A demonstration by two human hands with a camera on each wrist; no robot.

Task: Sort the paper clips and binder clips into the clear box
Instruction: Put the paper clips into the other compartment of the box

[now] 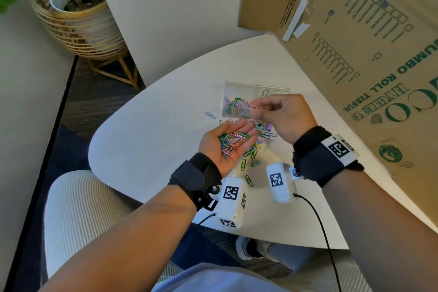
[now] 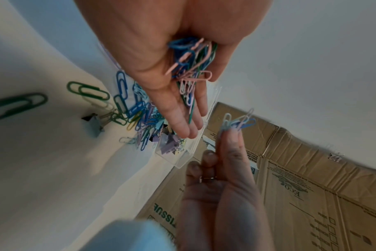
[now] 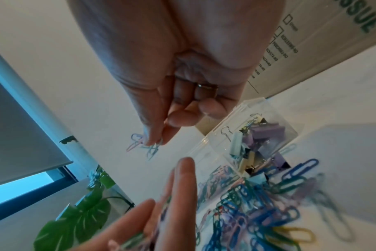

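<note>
Left hand cups paper clips in a flat grip; right hand pinches a few (light, slippery, tangle-prone) above clear box.

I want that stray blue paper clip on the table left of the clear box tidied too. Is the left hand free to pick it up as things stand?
Probably not yet: the left hand lies palm up, cupping a heap of paper clips. The path to the blue paper clip looks unobstructed, but grasping would likely spill the heap.
</note>
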